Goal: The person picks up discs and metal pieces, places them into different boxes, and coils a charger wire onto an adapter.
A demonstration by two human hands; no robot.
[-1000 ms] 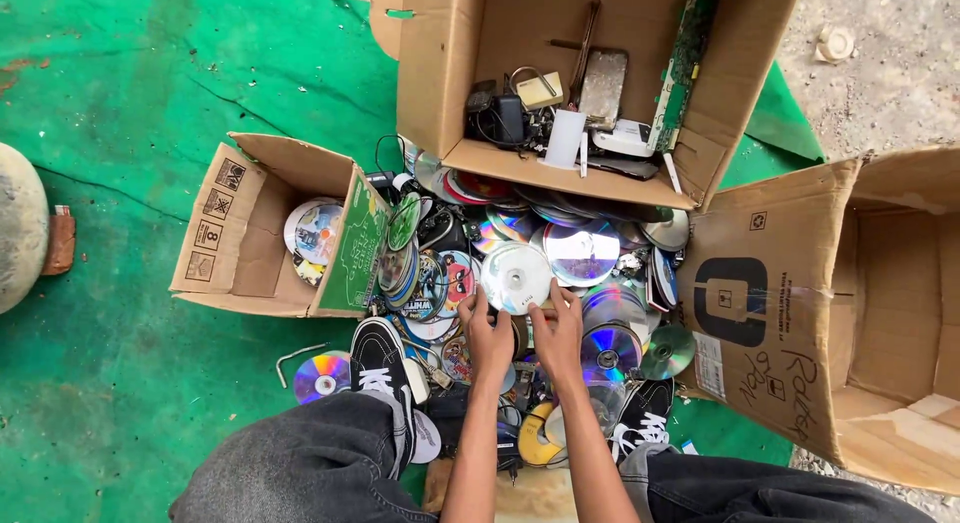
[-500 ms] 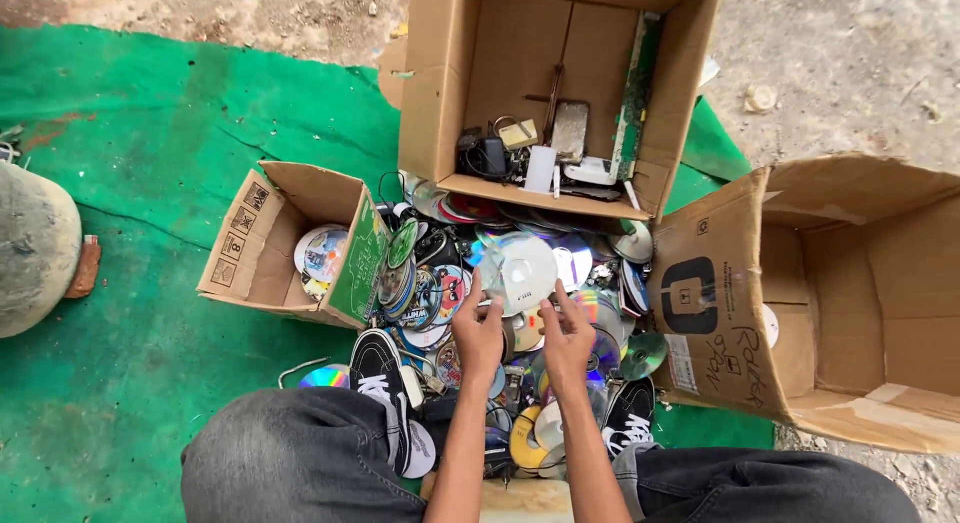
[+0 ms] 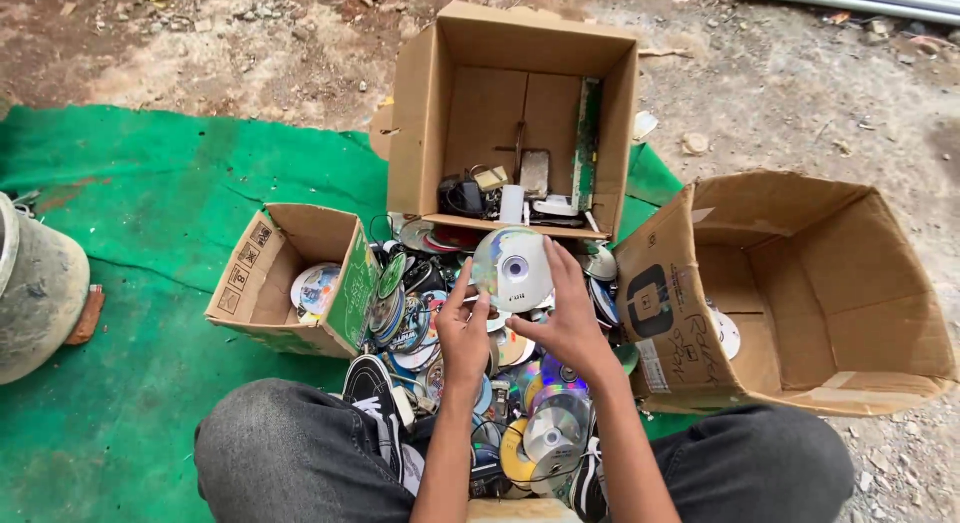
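Three cardboard boxes sit around a heap of discs (image 3: 470, 363) on the green mat (image 3: 150, 183): the tall box (image 3: 510, 93) at twelve o'clock, the big empty box (image 3: 800, 293) at three o'clock and the small box (image 3: 290, 283) at nine o'clock. Both hands hold one silver disc (image 3: 512, 270) up flat over the heap, just below the tall box. The right hand (image 3: 565, 318) grips its three o'clock edge and the left hand (image 3: 462, 333) pinches its seven o'clock edge; it is round, shiny, with a small middle hole.

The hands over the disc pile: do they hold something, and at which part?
Both hold one silvery disc by its rim: left hand at the lower left edge, right hand along the right edge.
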